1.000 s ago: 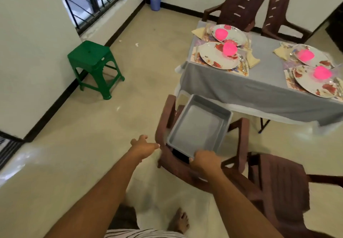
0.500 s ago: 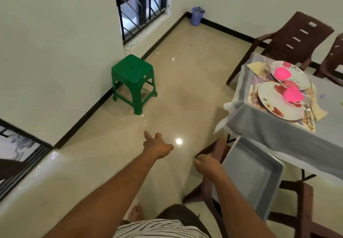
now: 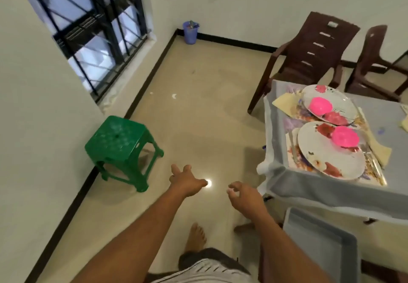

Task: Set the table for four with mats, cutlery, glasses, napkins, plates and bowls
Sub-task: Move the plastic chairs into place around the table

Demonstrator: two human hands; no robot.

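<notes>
Now that the right hand (image 3: 245, 196) has let go of the tray (image 3: 326, 247), both grips are hanging empty, left hand (image 3: 187, 182) spread, and the person is turning away from the set desk (image 3: 309, 185).

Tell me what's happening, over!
Left hand open, right hand open, both empty. Grey tray set down, empty. Two plates with pink bowls visible on table. Nothing blocking.

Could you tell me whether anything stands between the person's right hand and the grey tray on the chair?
Nothing visible does. The right hand hangs empty over bare floor, just up and left of the grey tray, with only its own forearm crossing the gap. The left hand is further left, well clear of that path.
</notes>
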